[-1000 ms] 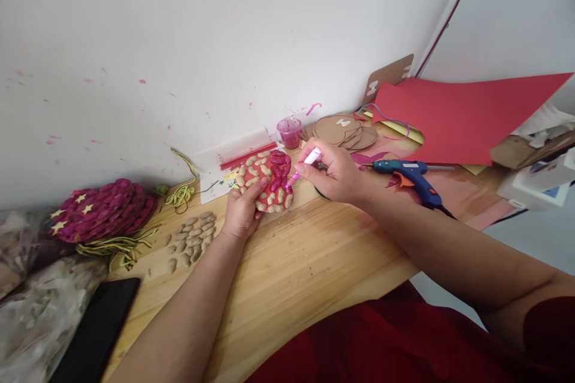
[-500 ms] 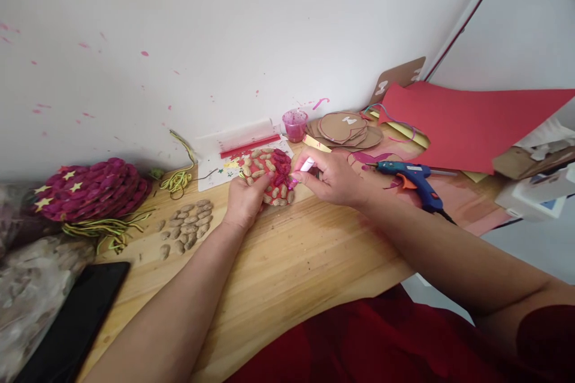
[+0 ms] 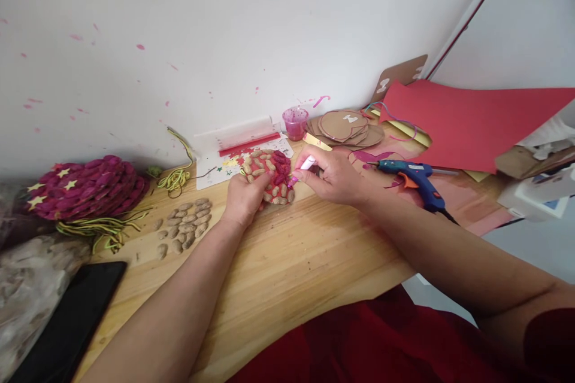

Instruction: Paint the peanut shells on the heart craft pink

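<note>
Both hands meet at the far middle of the wooden tabletop (image 3: 291, 269): the left hand (image 3: 245, 198) curls its fingers around the near left edge of a red disc (image 3: 271, 175) studded with peanut shells, holding it against the tabletop, while the right hand (image 3: 336, 176), just to the disc's right, pinches a white pen (image 3: 308, 163) whose pink tip touches the disc's right side. Loose peanuts (image 3: 186, 228) lie to the left of the left hand, and a blue glue gun (image 3: 411, 175) lies just past the right hand, with a pink cup (image 3: 295, 122) by the wall behind the disc.
</note>
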A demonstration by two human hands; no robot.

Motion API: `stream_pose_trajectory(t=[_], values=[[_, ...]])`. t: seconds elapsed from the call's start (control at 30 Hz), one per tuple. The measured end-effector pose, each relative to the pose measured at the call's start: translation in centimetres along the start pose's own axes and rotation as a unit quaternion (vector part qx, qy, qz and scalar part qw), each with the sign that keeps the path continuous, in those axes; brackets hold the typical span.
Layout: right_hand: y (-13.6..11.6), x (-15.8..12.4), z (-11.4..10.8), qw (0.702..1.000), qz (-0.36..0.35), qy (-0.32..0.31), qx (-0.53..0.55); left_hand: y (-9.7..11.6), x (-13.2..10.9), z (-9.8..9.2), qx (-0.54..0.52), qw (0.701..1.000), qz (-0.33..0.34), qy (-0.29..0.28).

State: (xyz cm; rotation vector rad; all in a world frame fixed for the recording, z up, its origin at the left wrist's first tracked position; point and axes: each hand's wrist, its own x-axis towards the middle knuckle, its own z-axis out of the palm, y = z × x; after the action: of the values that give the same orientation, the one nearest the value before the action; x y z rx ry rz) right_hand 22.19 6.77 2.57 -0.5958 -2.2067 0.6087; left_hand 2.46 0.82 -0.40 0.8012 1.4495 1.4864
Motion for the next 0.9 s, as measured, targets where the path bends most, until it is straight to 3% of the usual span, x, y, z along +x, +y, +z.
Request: stream_pose_trajectory(t=[0.13, 0.37, 0.9], values=[[0.13, -0.03, 0.22, 1.000, -0.005, -0.019, -0.005, -0.37, 0.27, -0.13, 0.064, 0.998, 0.015, 0.004], [-0.07, 0.02, 0.05, 0.998, -0.045, -0.041, -0.009, -0.19, 0.16, -0.01, 0.089, 0.996, 0.022, -0.001], [-0.11, 0.13, -0.52, 0.997, -0.054, -0.059, -0.020, -0.42, 0.35, -0.35, 0.117, 0.993, 0.021, -0.010]])
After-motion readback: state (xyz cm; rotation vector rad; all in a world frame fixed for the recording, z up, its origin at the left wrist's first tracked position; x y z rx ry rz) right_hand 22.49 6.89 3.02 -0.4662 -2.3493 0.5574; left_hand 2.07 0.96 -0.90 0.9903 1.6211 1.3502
